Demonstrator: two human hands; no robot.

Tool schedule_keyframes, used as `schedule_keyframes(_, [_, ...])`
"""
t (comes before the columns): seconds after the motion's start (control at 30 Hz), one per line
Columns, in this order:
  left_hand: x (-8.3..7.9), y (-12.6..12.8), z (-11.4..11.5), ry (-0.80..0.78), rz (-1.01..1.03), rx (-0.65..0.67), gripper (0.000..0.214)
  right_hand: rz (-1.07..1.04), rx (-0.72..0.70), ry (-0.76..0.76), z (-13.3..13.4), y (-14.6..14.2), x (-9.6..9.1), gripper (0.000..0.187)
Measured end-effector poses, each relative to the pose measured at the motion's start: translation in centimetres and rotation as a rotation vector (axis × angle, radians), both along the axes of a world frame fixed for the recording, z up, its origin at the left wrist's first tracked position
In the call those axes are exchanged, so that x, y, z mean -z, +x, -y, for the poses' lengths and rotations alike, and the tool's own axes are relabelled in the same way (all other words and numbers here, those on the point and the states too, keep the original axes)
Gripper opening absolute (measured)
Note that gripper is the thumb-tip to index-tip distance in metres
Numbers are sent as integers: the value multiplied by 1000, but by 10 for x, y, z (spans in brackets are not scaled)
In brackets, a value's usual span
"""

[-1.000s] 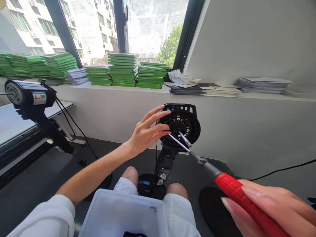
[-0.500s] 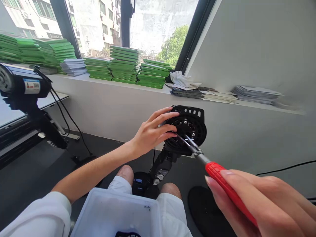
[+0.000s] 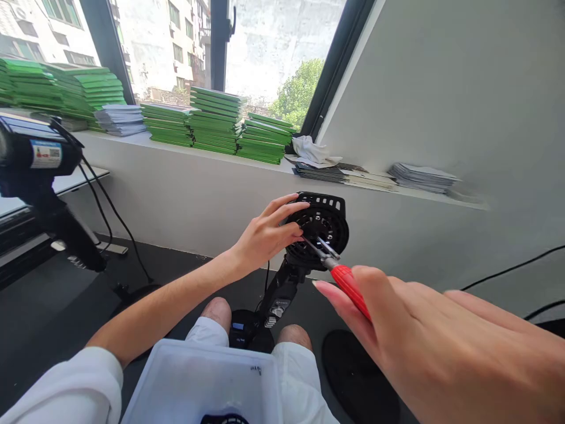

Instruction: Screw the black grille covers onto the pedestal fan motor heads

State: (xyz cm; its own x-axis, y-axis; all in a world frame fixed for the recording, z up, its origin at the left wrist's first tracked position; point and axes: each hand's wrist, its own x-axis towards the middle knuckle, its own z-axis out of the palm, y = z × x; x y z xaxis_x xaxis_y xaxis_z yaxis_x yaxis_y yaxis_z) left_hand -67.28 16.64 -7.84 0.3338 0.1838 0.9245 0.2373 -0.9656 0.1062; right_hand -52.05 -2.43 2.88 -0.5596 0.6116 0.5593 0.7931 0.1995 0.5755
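Note:
A black round slotted housing (image 3: 338, 227), like the head of a fan, sits tilted on a black stand (image 3: 282, 294) in front of me. My left hand (image 3: 269, 232) grips its left side, fingers curled over the rim and across the slotted face. In my right hand (image 3: 410, 324) is a red-handled tool (image 3: 348, 285) with slim metal prongs, which point into the middle of the housing near my left fingertips. Whether a small part lies between those fingertips is hidden. Silvery screw heads show on the housing's face.
A translucent plastic box (image 3: 207, 377) rests on my lap, a black part inside. Another black device (image 3: 48, 153) on a stand is at left. Green stacks (image 3: 216, 121) and papers line the ledge. A black round base (image 3: 359, 371) lies on the floor to my right.
My right hand has come further into view and shifted left with the tool. The whole scene has slid slightly left. My left hand keeps its place on the housing.

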Motion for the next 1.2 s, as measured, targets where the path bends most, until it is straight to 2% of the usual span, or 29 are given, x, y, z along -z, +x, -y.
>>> schedule_keyframes(0.13, [2,-3,1,0,-20,3,18,99,-77,-2,-4,-16,-14,14])
schedule_keyframes(0.3, [5,-10,6,-3,-65,36,18,176,119,165,-1,-23,-16,38])
schedule_keyframes(0.37, [6,-10,8,1,-49,36,19,125,133,102,1,-25,-14,33])
schedule_keyframes(0.47, [9,-7,10,8,10,45,16,93,62,-68,4,-28,-11,7])
schedule_keyframes(0.5, [11,-6,11,12,23,45,15,106,59,-81,5,-28,-10,5])
schedule_keyframes(0.53, [12,-5,12,17,30,42,15,121,77,-60,5,-29,-10,6])
schedule_keyframes(0.63, [14,-5,12,45,37,29,16,116,154,87,4,-28,-11,29])
schedule_keyframes(0.67, [15,-5,11,52,35,25,17,103,146,103,3,-27,-13,30])
schedule_keyframes(0.8, [13,-7,9,40,14,-9,20,125,61,-63,-2,-24,-21,10])
schedule_keyframes(0.87, [12,-6,8,36,8,-20,20,156,122,-65,-2,-23,-24,20])
schedule_keyframes(0.93, [13,-4,7,52,2,-15,20,157,187,-4,-3,-22,-27,33])
schedule_keyframes(1.0, [16,-1,5,63,7,-7,21,141,148,-13,-5,-20,-28,28])
schedule_keyframes(1.1, [25,3,0,-2,58,16,29,166,78,-18,-10,-15,-28,18])
schedule_keyframes(1.2, [33,8,-6,-145,74,65,44,181,172,79,-15,-10,-29,37])
